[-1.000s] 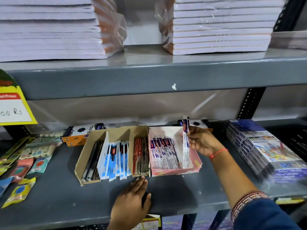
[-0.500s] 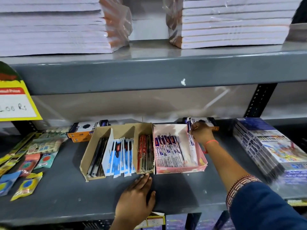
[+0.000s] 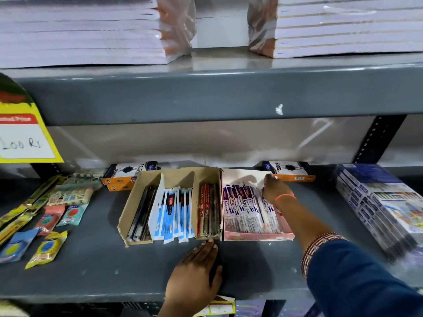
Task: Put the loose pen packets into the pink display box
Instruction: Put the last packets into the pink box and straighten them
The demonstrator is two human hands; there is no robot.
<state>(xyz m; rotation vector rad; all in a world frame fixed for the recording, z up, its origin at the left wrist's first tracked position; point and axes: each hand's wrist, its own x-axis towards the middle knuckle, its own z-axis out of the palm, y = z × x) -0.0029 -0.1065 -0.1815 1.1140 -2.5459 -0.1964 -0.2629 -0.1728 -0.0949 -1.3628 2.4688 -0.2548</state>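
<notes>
The pink display box stands on the grey shelf, right of a brown cardboard box. Several white-and-blue pen packets lie in it side by side. My right hand reaches into the box's far right corner. Its fingers are bent over the top end of the rightmost pen packet, which lies flat along the right wall. My left hand rests palm down on the shelf. It is empty, and its fingertips touch the front of the brown box.
The brown box holds dark pens, blue packets and red pens. Orange-and-black boxes stand behind. A stack of colour sets lies at the right, small packets at the left. The upper shelf's edge hangs overhead.
My right hand has lowered the upright pen packet into the pink box and laid it flat by the right wall. The hand has moved down and left over the packet tops. The left hand stays put.
</notes>
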